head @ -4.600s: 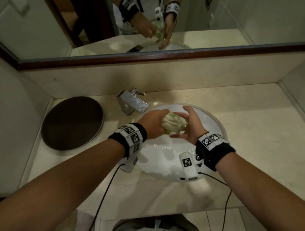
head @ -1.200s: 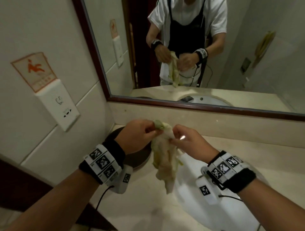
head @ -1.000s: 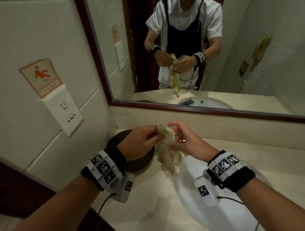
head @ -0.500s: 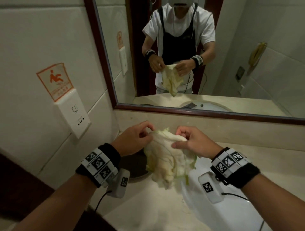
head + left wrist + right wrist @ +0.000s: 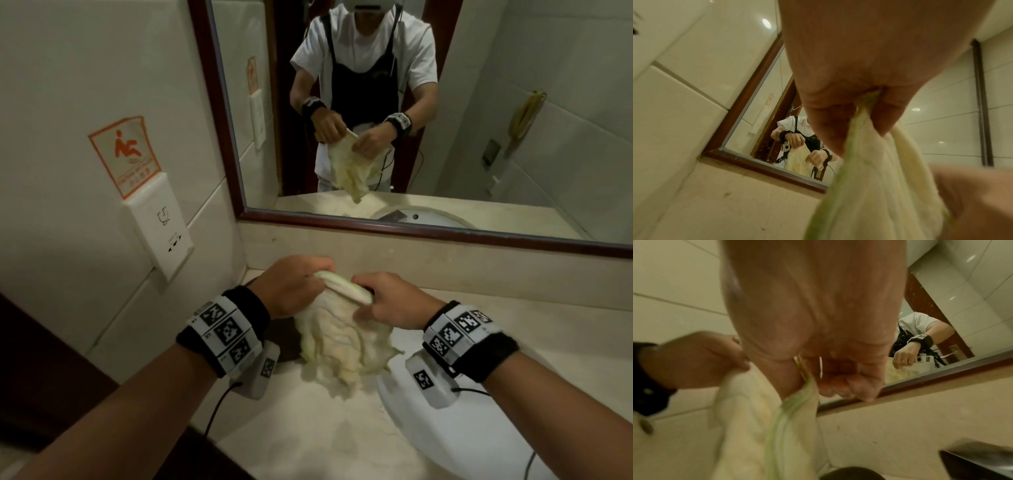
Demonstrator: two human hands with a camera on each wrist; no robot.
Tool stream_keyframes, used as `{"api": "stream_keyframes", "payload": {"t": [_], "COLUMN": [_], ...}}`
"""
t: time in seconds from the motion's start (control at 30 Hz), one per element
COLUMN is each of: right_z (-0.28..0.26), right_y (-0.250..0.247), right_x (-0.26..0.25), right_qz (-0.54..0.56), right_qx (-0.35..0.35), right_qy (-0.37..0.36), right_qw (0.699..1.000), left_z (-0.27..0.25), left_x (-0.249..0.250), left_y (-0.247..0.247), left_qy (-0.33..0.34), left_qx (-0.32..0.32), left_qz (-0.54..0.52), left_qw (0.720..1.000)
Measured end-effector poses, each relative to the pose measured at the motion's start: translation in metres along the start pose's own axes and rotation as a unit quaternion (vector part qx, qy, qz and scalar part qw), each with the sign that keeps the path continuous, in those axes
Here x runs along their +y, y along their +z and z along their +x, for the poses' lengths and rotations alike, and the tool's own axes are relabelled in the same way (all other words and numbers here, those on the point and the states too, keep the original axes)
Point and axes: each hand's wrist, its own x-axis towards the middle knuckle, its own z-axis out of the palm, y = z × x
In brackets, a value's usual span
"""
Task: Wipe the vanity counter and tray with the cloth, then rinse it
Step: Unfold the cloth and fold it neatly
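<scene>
A cream cloth with a green edge [image 5: 339,339] hangs spread between my two hands above the beige vanity counter [image 5: 308,431]. My left hand [image 5: 294,284] pinches its top left edge; the left wrist view shows the thumb and fingers closed on the cloth [image 5: 875,170]. My right hand [image 5: 387,301] pinches the top right edge, and the cloth [image 5: 760,426] drops from its fingers in the right wrist view. The dark round tray [image 5: 282,337] lies behind the cloth, mostly hidden. The white basin [image 5: 455,442] is at the lower right.
A framed mirror [image 5: 445,236] runs along the back wall above a low backsplash. A tiled side wall with a socket plate [image 5: 161,226] and an orange warning sign [image 5: 125,154] stands close on the left. The tap [image 5: 978,459] shows blurred in the right wrist view.
The wadded cloth was lifted from the basin and unrolled. In the last second my hands have drawn apart, spreading it into a hanging sheet.
</scene>
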Motion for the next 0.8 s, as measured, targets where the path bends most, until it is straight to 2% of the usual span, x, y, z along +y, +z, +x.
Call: {"api": "stream_keyframes", "payload": {"t": [0.1, 0.23, 0.43, 0.57, 0.63, 0.7, 0.8], "right_z": [0.000, 0.000, 0.002, 0.002, 0.004, 0.006, 0.011], "right_y": [0.010, 0.018, 0.008, -0.003, -0.008, -0.011, -0.018], "right_x": [0.019, 0.028, 0.012, -0.006, -0.017, -0.024, -0.039], "right_qz": [-0.076, -0.100, 0.010, 0.100, 0.188, 0.303, 0.496], "right_qx": [-0.040, -0.007, 0.021, 0.061, 0.056, 0.071, 0.091], "right_qy": [0.049, 0.069, 0.056, 0.112, 0.146, 0.172, 0.201], "right_qw": [0.995, 0.993, 0.998, 0.987, 0.970, 0.935, 0.839], "left_z": [-0.003, -0.008, -0.012, -0.007, -0.005, -0.005, -0.004], "left_x": [-0.007, -0.014, -0.016, -0.028, -0.033, -0.029, -0.021], "left_y": [-0.003, -0.007, -0.017, -0.019, -0.017, -0.014, -0.007], "left_qy": [-0.013, -0.058, -0.141, -0.173, -0.177, -0.171, -0.100], "left_qx": [0.032, 0.056, 0.077, 0.116, 0.157, 0.183, 0.216], "left_qz": [-0.015, -0.038, -0.129, -0.172, -0.182, -0.174, -0.127], "left_qw": [0.999, 0.996, 0.979, 0.963, 0.954, 0.952, 0.963]}}
